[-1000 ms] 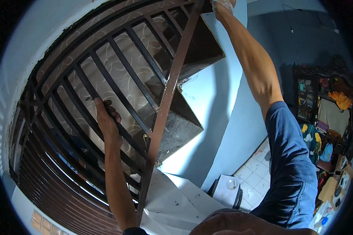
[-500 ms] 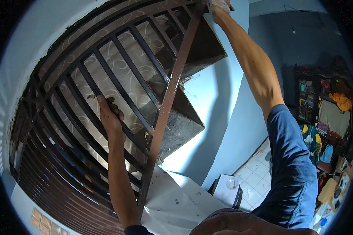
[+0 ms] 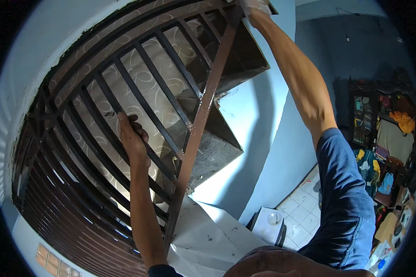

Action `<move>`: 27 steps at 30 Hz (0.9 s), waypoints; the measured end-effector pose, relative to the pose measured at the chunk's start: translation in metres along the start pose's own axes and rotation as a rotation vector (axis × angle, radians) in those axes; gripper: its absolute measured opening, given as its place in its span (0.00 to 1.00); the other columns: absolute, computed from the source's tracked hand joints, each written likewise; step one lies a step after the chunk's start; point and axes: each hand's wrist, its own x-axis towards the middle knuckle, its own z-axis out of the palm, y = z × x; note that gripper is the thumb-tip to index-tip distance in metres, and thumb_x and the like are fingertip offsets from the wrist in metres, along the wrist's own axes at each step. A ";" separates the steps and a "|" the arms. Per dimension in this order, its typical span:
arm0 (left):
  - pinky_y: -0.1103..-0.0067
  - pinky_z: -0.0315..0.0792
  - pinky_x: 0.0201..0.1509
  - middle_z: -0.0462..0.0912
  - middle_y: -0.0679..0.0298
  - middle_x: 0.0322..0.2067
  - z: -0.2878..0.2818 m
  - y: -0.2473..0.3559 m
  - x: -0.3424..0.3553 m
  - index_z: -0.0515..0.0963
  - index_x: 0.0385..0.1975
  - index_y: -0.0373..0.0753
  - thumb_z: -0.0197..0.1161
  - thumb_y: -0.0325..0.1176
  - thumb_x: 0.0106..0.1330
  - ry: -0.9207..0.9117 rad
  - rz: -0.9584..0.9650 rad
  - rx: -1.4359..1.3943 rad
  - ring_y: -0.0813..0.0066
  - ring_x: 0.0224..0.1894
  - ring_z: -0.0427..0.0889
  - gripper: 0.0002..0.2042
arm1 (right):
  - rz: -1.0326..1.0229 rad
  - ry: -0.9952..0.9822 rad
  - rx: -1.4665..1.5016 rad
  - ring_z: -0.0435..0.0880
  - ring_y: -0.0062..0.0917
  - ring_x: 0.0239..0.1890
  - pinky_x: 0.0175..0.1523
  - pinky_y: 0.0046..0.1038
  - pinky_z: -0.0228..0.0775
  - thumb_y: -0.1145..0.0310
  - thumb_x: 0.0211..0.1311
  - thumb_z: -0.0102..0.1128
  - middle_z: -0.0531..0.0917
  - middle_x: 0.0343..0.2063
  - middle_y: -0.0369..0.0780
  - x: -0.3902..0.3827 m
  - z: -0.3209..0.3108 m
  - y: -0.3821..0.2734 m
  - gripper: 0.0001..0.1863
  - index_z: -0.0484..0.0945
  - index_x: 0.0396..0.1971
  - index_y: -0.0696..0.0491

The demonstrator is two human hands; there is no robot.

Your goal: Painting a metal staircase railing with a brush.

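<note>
My left hand (image 3: 133, 134) is wrapped round a dark vertical bar of the metal railing (image 3: 152, 121), thumb pointing upward. A long reddish-brown diagonal rail (image 3: 196, 138) crosses the bars. At the top edge, beside the upper end of that rail, my right hand (image 3: 256, 11) is raised in what looks like a thin translucent glove; it is blurred, and what its fingers hold is hidden. Behind the railing are dark, dusty stair steps (image 3: 216, 152) and a patterned beige surface (image 3: 125, 87) with pale loops.
A light blue wall (image 3: 263, 115) drops beside the steps. Far below are a white tiled floor (image 3: 298, 207), a white box-like object (image 3: 266, 226) and, at right, a carved dark cabinet (image 3: 358, 117) among clutter, with an orange cloth (image 3: 402, 120). A white ledge (image 3: 217, 235) lies under the railing.
The railing and room have shifted slightly right in the view. My left hand stays on the same bar, while my raised right hand has become more blurred near the top.
</note>
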 end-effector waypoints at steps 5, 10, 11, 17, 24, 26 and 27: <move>0.83 0.58 0.23 0.63 0.71 0.22 -0.007 0.005 -0.003 0.74 0.39 0.36 0.47 0.64 0.78 0.018 -0.001 0.013 0.83 0.20 0.63 0.30 | 0.201 0.054 -0.030 0.84 0.34 0.33 0.42 0.37 0.75 0.53 0.68 0.59 0.88 0.31 0.44 -0.006 0.000 -0.018 0.20 0.86 0.37 0.56; 0.83 0.58 0.23 0.63 0.71 0.22 0.053 0.001 -0.004 0.75 0.40 0.36 0.46 0.63 0.79 -0.123 -0.008 -0.087 0.83 0.20 0.63 0.30 | -0.593 0.194 -0.946 0.85 0.35 0.36 0.46 0.34 0.75 0.58 0.71 0.56 0.87 0.30 0.43 0.102 -0.090 0.084 0.18 0.84 0.33 0.58; 0.83 0.57 0.24 0.63 0.72 0.21 0.007 -0.002 -0.001 0.75 0.42 0.35 0.48 0.66 0.76 -0.016 -0.012 -0.017 0.83 0.20 0.63 0.32 | -0.012 0.100 -0.217 0.85 0.35 0.37 0.47 0.34 0.74 0.60 0.71 0.55 0.86 0.29 0.43 0.034 -0.012 0.066 0.15 0.84 0.35 0.56; 0.83 0.57 0.25 0.62 0.73 0.20 -0.005 0.005 -0.005 0.75 0.44 0.35 0.51 0.69 0.74 0.005 0.004 0.002 0.83 0.20 0.63 0.34 | 0.072 0.046 -0.041 0.81 0.30 0.29 0.39 0.34 0.74 0.55 0.73 0.56 0.82 0.25 0.38 0.015 -0.008 0.029 0.17 0.82 0.37 0.53; 0.83 0.57 0.22 0.63 0.71 0.22 0.003 0.007 -0.004 0.75 0.41 0.35 0.47 0.64 0.78 0.015 0.002 0.010 0.83 0.19 0.62 0.31 | -0.427 -0.031 -0.486 0.84 0.45 0.38 0.45 0.45 0.76 0.64 0.69 0.61 0.86 0.33 0.44 0.021 -0.036 0.042 0.07 0.82 0.38 0.52; 0.83 0.57 0.22 0.63 0.71 0.22 0.002 0.005 -0.004 0.75 0.41 0.35 0.48 0.64 0.78 0.018 -0.001 -0.010 0.83 0.19 0.62 0.31 | -0.653 -0.201 -0.610 0.84 0.47 0.40 0.46 0.47 0.75 0.62 0.70 0.60 0.86 0.33 0.46 0.004 -0.034 0.037 0.09 0.83 0.38 0.51; 0.83 0.57 0.22 0.63 0.71 0.22 0.002 0.004 -0.004 0.75 0.41 0.35 0.48 0.65 0.78 0.019 0.009 -0.006 0.83 0.19 0.62 0.31 | -0.691 -0.081 -0.580 0.84 0.47 0.39 0.44 0.46 0.75 0.64 0.67 0.62 0.85 0.31 0.47 -0.004 -0.030 0.035 0.08 0.84 0.39 0.51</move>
